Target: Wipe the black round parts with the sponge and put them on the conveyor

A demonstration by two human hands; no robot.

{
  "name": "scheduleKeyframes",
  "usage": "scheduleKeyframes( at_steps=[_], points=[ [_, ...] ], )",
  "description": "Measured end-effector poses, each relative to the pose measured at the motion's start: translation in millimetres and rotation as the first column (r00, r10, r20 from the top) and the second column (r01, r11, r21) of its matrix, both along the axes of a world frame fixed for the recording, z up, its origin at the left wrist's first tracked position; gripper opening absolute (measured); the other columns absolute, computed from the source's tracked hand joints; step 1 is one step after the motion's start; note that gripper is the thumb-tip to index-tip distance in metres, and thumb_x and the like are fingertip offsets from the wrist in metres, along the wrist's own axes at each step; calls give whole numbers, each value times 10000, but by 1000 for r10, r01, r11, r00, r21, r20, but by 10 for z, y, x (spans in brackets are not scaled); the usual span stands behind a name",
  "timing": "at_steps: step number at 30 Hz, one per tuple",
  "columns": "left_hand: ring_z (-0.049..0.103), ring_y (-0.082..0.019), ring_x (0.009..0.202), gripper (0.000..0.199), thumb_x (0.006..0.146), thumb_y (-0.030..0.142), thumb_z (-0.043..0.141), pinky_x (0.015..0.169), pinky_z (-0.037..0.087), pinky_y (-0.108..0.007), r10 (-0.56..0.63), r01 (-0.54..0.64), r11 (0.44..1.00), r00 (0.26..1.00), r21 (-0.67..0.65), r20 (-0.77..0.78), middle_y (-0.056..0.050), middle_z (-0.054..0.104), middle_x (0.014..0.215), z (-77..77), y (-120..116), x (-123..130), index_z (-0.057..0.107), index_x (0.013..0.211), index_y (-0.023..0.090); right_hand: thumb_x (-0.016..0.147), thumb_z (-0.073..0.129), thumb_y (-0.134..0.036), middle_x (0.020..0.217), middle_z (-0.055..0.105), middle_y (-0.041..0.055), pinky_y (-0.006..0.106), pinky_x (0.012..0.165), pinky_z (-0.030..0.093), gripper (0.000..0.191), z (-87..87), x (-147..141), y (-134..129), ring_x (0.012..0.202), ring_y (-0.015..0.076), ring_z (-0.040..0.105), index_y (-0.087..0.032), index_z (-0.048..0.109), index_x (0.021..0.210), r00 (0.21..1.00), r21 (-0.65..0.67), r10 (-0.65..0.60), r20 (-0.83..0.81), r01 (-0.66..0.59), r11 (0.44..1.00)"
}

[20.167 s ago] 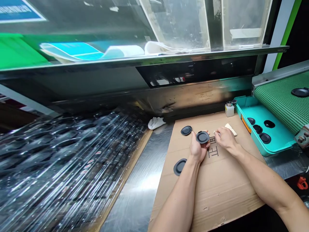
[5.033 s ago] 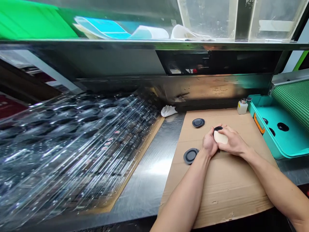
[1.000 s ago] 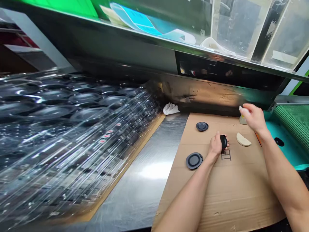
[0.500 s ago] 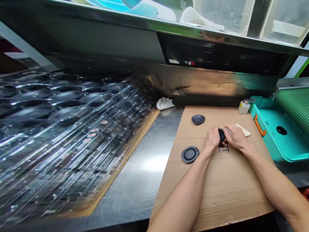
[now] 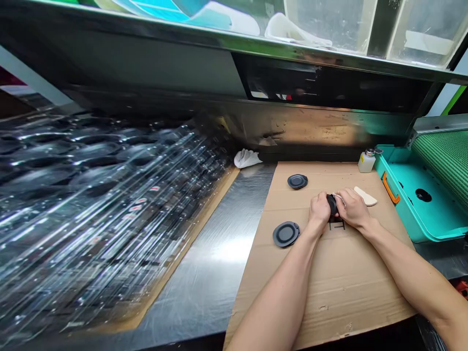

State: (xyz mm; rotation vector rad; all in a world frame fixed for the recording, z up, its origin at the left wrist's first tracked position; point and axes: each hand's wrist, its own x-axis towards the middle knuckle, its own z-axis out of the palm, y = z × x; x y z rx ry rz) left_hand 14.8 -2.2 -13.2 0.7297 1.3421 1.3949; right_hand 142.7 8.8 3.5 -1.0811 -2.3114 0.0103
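Observation:
My left hand (image 5: 320, 208) is closed around a small round black plastic part (image 5: 332, 204), held up on its edge over the cardboard. My right hand (image 5: 351, 208) meets it from the other side, fingers pinched on a bit of white cloth (image 5: 338, 196) pressed against the part. Most of the cloth is hidden by the fingers. Two similar dark oval parts lie flat to the left, a near one (image 5: 286, 234) and a far one (image 5: 297, 181). Just beyond my right hand rests a cream wedge-shaped piece (image 5: 365, 196).
A cardboard sheet (image 5: 329, 292) covers the metal bench (image 5: 215, 258). Stacked clear plastic trays (image 5: 109, 204) fill the left. A white bottle (image 5: 366, 162) stands at the back right beside a teal bin (image 5: 409, 214) holding black bits. Crumpled white material (image 5: 247, 158) lies behind.
The view has shifted a little, so the scene sits slightly further left. Both hands stay together on the black part, with only slight finger movement.

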Motion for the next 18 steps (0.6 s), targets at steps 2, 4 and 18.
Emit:
scheduleKeyframes(
  at_steps=[2,4,18],
  points=[
    [473,-134,469,308,882,382,419,443,387,-248,18,-18,1000,999,19,-46,13,486,517,-7,10,-6,453,619,227,1015,398,-247,1006,667,110,353,852,467,218,-5,-13,-13,953,247,594,-190,608,1036,1000,28,13,-14,-13,1000],
    [498,-145,522,318,890,362,402,483,395,-251,23,-18,999,992,43,-123,1,505,534,-21,17,-24,453,607,227,1016,401,-253,1000,668,106,352,847,465,214,-13,-22,-26,946,246,593,-195,607,1033,1000,32,16,-9,-16,999],
    [534,-182,627,427,928,316,290,634,357,-293,-45,114,990,811,82,-583,-62,604,607,126,-97,-16,452,543,226,992,425,-247,939,669,94,326,797,452,189,-22,26,-30,891,235,604,-204,607,958,993,-14,-74,94,75,997]
  ],
)
